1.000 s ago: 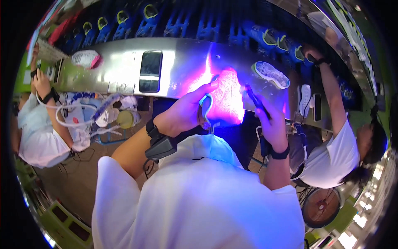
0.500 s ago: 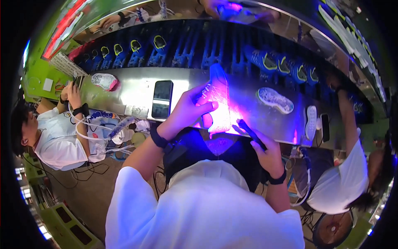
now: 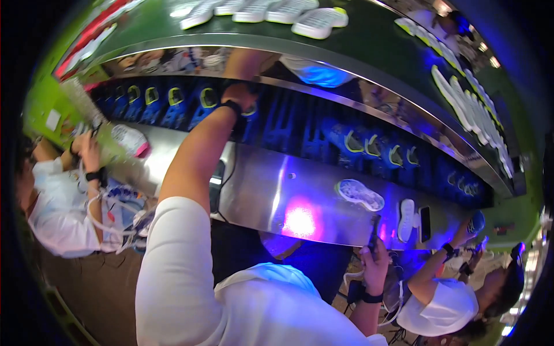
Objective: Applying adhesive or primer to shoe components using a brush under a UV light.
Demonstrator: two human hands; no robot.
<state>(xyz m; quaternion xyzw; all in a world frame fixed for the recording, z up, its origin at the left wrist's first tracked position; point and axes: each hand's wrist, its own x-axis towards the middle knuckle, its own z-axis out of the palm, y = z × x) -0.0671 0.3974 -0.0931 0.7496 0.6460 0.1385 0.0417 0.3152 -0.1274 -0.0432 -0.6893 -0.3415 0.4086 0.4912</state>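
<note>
My left hand [image 3: 239, 97] reaches far forward over the dark conveyor rack, wrist banded in black. Its fingers are mostly hidden and blurred. Just under it shows the yellow-green collar of a blue shoe [image 3: 250, 110]; whether I grip it cannot be made out. Near the front edge of the metal bench, my right hand [image 3: 375, 262] is closed round a slim black pen-like tool [image 3: 374, 229], its tip pointing away from me. Beyond that tip lies a white shoe sole [image 3: 360, 194] with a patterned face. A bright pink-violet light spot falls on the bench [image 3: 254, 179].
Several blue shoes [image 3: 372, 145] stand along the rack. A dark phone [image 3: 217, 181] lies partly behind my left arm. Further right are another sole [image 3: 406, 220] and a phone [image 3: 425, 224]. Co-workers sit left and right. An upper shelf [image 3: 150, 30] carries rows of soles.
My left hand has swung from the bench, where it held a violet-lit shoe, up to the rack. My right hand has moved right and down with the black tool. The whole view has shifted.
</note>
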